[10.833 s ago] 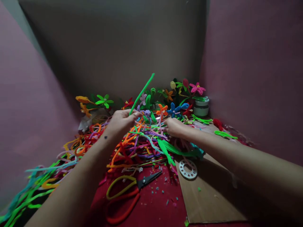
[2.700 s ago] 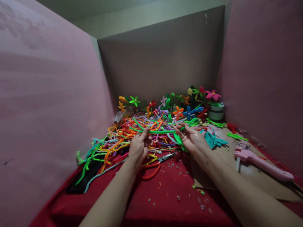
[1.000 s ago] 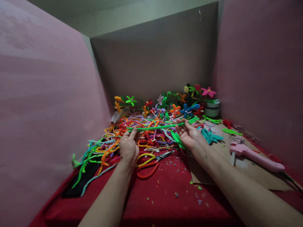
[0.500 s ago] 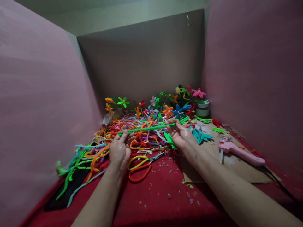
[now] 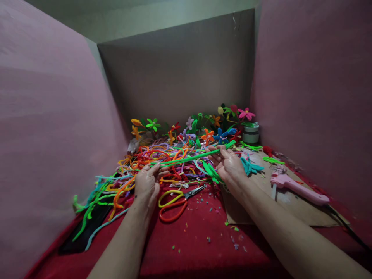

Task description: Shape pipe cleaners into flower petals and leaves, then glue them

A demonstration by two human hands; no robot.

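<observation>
A long bright green pipe cleaner (image 5: 192,157) is stretched between both hands, a little above a tangled heap of coloured pipe cleaners (image 5: 162,162). My left hand (image 5: 147,183) pinches its left end, fingers closed. My right hand (image 5: 229,164) grips it near the right end, which pokes out past the fingers toward a blue flower (image 5: 222,134). The cleaner slopes up slightly to the right.
Scissors with yellow and orange handles (image 5: 174,199) lie on the red cloth (image 5: 197,248) between my arms. A pink glue gun (image 5: 296,186) rests on a cardboard sheet (image 5: 279,209) at right. Finished pipe-cleaner flowers and a small white pot (image 5: 250,133) line the back wall. Pink panels close both sides.
Both hands have kept hold of the green pipe cleaner. My right hand has closed more tightly and risen slightly, tilting the cleaner up at the right; the view shifted a little.
</observation>
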